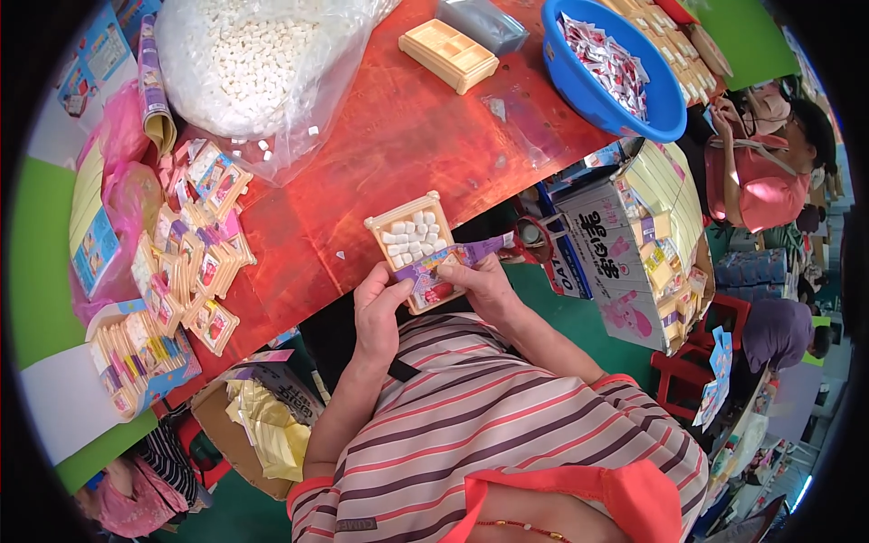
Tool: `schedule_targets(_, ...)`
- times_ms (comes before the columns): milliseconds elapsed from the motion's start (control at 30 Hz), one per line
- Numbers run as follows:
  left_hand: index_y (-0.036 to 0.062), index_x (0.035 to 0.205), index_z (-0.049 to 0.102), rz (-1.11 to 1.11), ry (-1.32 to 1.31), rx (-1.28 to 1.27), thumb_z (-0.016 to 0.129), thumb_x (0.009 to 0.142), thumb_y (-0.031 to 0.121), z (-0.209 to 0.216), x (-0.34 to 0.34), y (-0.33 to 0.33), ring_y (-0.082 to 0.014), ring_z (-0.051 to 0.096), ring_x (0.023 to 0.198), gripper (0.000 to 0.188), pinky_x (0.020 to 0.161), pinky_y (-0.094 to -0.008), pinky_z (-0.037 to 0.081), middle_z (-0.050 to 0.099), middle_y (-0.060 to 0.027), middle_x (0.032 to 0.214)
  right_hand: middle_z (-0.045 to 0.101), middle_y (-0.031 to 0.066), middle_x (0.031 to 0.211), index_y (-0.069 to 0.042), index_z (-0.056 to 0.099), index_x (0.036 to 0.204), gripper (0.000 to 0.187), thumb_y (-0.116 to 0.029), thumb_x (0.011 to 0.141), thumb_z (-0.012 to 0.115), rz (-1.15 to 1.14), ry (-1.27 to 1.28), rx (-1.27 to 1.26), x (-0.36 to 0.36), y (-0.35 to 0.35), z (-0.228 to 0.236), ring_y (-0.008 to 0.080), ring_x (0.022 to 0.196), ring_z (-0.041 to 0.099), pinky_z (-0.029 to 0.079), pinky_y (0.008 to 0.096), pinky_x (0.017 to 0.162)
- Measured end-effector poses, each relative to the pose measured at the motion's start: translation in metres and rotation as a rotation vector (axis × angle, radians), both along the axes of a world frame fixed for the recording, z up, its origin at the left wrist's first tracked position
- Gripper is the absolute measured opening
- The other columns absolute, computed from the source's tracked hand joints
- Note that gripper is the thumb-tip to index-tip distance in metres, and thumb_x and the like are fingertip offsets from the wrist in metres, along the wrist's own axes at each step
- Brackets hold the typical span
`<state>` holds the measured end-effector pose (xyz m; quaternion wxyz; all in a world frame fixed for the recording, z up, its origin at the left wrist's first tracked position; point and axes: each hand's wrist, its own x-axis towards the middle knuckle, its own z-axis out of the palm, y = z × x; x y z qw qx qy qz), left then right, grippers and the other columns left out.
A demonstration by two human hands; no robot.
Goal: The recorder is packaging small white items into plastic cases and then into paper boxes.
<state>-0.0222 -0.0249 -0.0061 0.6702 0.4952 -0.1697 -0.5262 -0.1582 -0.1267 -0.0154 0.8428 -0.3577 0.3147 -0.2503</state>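
- Tray of white pellets sits at table edge, pinched by left hand; a tilt spills them.
- Right hand grips paper label over tray; it may crease.

I am seeing bright, even light washing over the red surface, throwing only soft shadows. The fisheye is bending straight edges toward a black rim, and far corners are smearing slightly out of focus.
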Motion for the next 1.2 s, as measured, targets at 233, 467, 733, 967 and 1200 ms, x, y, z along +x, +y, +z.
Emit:
schedule_targets(233, -0.0054, 0.124, 0.058, -0.002, 0.09, -0.095, 0.052, 0.088, 0.006, -0.001, 0.007, 0.012, -0.0161, 0.061, 0.108, 0.039, 0.099, -0.0305, 0.043, 0.066, -0.01, 0.115, 0.065, 0.0109, 0.105, 0.001, 0.062, 0.105, 0.028, -0.023, 0.091, 0.064, -0.01, -0.151, -0.036, -0.024, -0.014, -0.008, 0.0194, 0.098, 0.062, 0.047, 0.034, 0.091)
schedule_targets(467, -0.0049, 0.122, 0.061, -0.262, 0.044, -0.074, 0.054, 0.086, 0.003, -0.014, 0.022, 0.025, -0.0231, 0.059, 0.116, 0.037, 0.104, -0.0348, 0.04, 0.063, -0.0147, 0.122, 0.062, 0.0102, 0.097, 0.001, 0.066, 0.093, 0.019, -0.018, 0.091, 0.065, 0.223, -0.14, -0.145, -0.029, -0.022, -0.005, 0.0156, 0.088, 0.059, 0.047, 0.0307, 0.08)
schedule_targets(733, 0.0007, 0.089, 0.063, -0.219, -0.38, -0.319, 0.064, 0.088, 0.029, -0.023, 0.015, 0.015, -0.0219, 0.06, 0.098, 0.029, 0.087, -0.0323, 0.045, 0.063, -0.012, 0.104, 0.06, 0.0072, 0.095, -0.002, 0.07, 0.088, 0.014, -0.015, 0.087, 0.071, 0.466, 0.039, -0.747, -0.013, -0.011, 0.023, 0.0184, 0.094, 0.056, 0.045, 0.0315, 0.082)
schedule_targets(967, 0.0035, 0.084, 0.061, -0.201, -0.407, -0.344, 0.076, 0.079, 0.014, -0.032, 0.009, 0.021, -0.0211, 0.062, 0.092, 0.019, 0.081, -0.0319, 0.049, 0.061, -0.0169, 0.108, 0.061, 0.0069, 0.085, -0.003, 0.069, 0.088, 0.011, -0.012, 0.084, 0.073, 0.436, 0.161, -0.936, -0.007, 0.004, 0.026, 0.0211, 0.083, 0.06, 0.048, 0.0315, 0.075)
schedule_targets(1200, 0.0053, 0.081, 0.059, -0.226, -0.308, -0.406, 0.077, 0.079, 0.015, -0.037, 0.007, 0.023, -0.0212, 0.061, 0.094, 0.02, 0.082, -0.0332, 0.05, 0.06, -0.0183, 0.112, 0.062, 0.0071, 0.081, -0.006, 0.069, 0.086, 0.008, -0.01, 0.081, 0.073, 0.415, 0.161, -1.082, -0.01, 0.016, 0.024, 0.0244, 0.079, 0.061, 0.046, 0.0332, 0.075)
